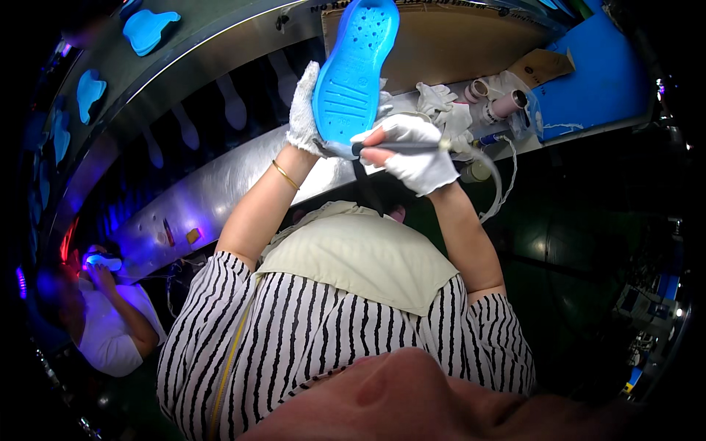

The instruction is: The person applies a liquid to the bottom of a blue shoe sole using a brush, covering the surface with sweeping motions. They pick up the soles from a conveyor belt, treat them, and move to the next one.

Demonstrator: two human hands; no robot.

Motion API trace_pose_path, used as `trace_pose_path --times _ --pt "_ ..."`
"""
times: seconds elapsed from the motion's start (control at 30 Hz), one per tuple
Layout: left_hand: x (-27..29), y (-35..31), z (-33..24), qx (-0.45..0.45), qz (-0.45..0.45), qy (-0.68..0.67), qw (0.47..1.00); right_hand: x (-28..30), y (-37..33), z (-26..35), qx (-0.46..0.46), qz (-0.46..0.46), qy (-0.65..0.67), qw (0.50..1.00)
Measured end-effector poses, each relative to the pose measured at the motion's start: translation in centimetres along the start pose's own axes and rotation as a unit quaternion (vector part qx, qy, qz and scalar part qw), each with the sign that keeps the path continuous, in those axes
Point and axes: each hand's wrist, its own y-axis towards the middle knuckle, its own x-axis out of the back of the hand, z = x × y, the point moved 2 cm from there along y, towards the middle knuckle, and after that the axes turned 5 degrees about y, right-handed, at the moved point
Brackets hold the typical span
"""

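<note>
Upright in front of me is a bright blue shoe sole (348,82), with dots in its upper half and grooves lower down. My left hand (303,112), in a white glove, is closed round its lower left side, the thumb along the edge. Fingers behind the sole are mostly hidden. In my right hand (421,162), also gloved with bare fingertips, is a slim dark hose-fed brush (408,148). Its tip points left at the sole's lower end; whether they touch I cannot tell. A clear hose (494,173) curves down from the back of the brush.
A metal bench (198,187) runs under my hands. White gloves (441,103), a pink bottle (506,105) and a cardboard box (441,51) stand beyond. More blue soles (149,31) lie on a belt at the far left. A person (114,316) sits at lower left.
</note>
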Motion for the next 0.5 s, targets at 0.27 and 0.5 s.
trace_pose_path --times 0.27,0.5 --pt "-1.0 -0.1 1.1 -0.044 -0.059 0.0 0.997 -1.2 1.9 0.7 0.236 -0.131 -0.146 0.952" --pt "-2.6 -1.6 0.8 -0.021 -0.086 -0.011 0.996 2.3 3.6 2.0 0.133 -0.19 0.033 0.972"
